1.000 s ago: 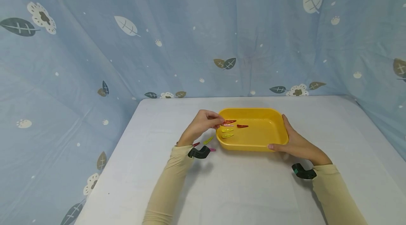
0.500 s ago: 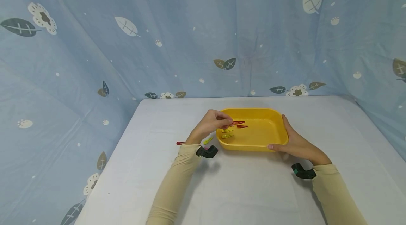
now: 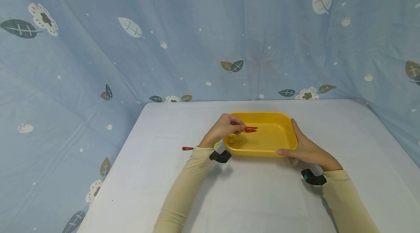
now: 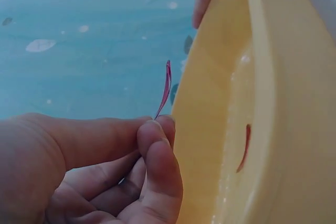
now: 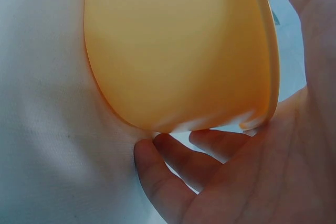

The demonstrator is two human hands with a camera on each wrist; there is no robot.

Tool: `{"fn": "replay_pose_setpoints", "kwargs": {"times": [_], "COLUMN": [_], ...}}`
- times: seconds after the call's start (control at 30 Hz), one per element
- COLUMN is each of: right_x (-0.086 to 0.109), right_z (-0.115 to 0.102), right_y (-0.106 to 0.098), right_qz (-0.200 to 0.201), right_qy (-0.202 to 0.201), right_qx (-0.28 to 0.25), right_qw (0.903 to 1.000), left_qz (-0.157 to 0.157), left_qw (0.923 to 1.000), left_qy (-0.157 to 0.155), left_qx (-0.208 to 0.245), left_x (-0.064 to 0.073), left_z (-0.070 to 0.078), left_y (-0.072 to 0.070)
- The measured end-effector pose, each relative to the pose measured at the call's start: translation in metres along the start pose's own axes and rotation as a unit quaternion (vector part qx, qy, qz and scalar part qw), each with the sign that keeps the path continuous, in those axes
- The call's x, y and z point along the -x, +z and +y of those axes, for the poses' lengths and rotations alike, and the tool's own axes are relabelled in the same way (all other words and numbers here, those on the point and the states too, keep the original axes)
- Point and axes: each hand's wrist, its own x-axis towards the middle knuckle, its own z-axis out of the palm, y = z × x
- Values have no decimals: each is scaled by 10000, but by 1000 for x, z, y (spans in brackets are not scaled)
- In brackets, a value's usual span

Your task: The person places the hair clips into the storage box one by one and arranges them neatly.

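Over the nine-o'clock side of the yellow tray point(image 3: 269, 140), the left hand point(image 3: 224, 128) is pinching a red hair clip point(image 4: 167, 85); at four o'clock, the right hand point(image 3: 307, 148) is gripping the tray; another red clip point(image 4: 245, 147) is lying inside.

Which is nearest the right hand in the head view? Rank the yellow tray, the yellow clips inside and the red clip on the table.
1. Yellow tray: gripped by the right hand at its right end.
2. Yellow clips: inside, near the tray's left end.
3. Red clip: on the table, left of the tray.
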Motion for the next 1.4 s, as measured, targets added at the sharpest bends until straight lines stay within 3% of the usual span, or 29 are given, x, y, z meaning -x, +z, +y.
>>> {"fn": "replay_pose_setpoints", "kwargs": {"times": [0.47,0.77,0.97,1.2,1.4], "right_x": [-1,-1,-1,-1,-1], "right_z": [1,2,3,2,2], "right_y": [0,1,1,1,1], "right_qz": [22,33,27,16,25], "right_qy": [-16,-51,-27,-30,-42], "right_qx": [-8,-52,-30,-33,-43], "right_qw": [10000,10000,10000,10000,10000], "left_qz": [184,297,434,551,585], "left_qw": [9963,9961,9910,9794,9747], "left_qy": [-222,-400,-540,-700,-871], "left_qx": [-808,-725,-1141,-1812,-1974], "left_x": [-13,-19,-20,-23,-26], "left_z": [-1,0,2,2,1], "left_y": [16,23,26,30,32]}}
